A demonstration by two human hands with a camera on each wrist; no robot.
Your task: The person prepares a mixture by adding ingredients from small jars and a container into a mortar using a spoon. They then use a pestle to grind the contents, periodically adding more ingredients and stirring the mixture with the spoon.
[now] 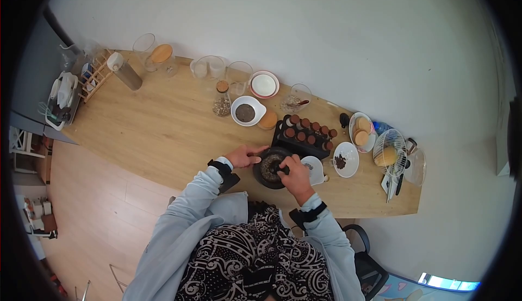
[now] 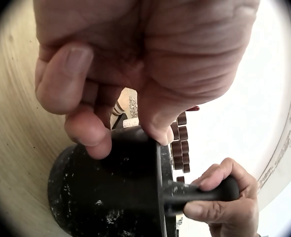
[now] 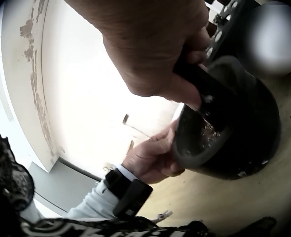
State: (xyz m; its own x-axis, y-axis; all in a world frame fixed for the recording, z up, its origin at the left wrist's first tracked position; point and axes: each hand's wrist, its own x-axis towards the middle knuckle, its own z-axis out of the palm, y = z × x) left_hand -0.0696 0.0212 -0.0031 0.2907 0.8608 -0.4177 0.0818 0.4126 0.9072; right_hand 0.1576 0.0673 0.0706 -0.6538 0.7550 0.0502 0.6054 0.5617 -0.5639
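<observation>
The mortar (image 2: 106,197), its rim pinched by the left hand's (image 1: 243,156) fingers, was best braced firmly for the pestle (image 2: 228,188), gripped in the right hand's (image 1: 296,177) fingers, to be pressed low inside.

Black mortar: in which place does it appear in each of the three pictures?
Head: black mortar just below centre, between the hands.
Left wrist: lower left, its outer wall facing the camera.
Right wrist: right of centre, its mouth facing left.
Shared landmark: black pestle, held by the right hand.
</observation>
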